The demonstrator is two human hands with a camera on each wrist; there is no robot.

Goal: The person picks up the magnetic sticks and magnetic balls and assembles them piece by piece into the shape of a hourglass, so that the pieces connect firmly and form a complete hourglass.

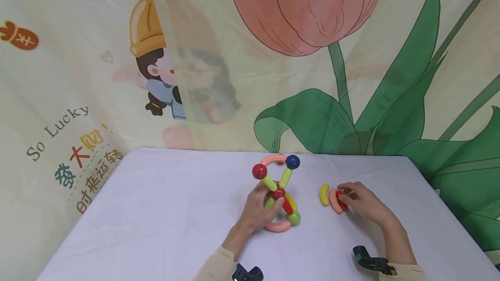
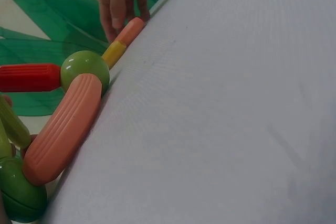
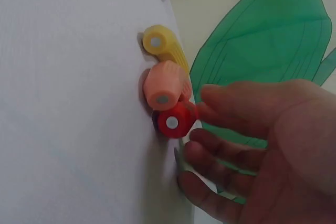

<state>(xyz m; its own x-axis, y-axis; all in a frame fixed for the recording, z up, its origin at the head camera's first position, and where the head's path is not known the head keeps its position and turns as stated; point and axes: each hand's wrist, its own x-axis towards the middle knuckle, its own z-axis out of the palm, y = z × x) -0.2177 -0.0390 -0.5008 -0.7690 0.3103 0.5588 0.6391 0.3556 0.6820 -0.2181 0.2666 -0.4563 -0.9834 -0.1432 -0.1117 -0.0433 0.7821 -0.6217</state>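
balls (image 2: 85, 71): glossy smooth plastic | curved sticks (image 2: 63, 128): matt ribbed plastic | tablecloth (image 2: 220, 108): fine-woven matt cloth

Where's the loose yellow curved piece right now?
In the head view, the yellow curved piece lies on the table, right of the stick-and-ball model, beside the pink curved piece near the right hand.

A pale lavender cloth-covered table (image 1: 164, 216) fills the lower part of the head view. Behind it hangs a cream printed fabric backdrop (image 1: 78, 55), showing a large pink tulip (image 1: 308, 8) with green leaves (image 1: 394, 116), a cartoon child in a yellow hat (image 1: 156, 64), the words "So Lucky" and coloured Chinese characters (image 1: 87, 164).
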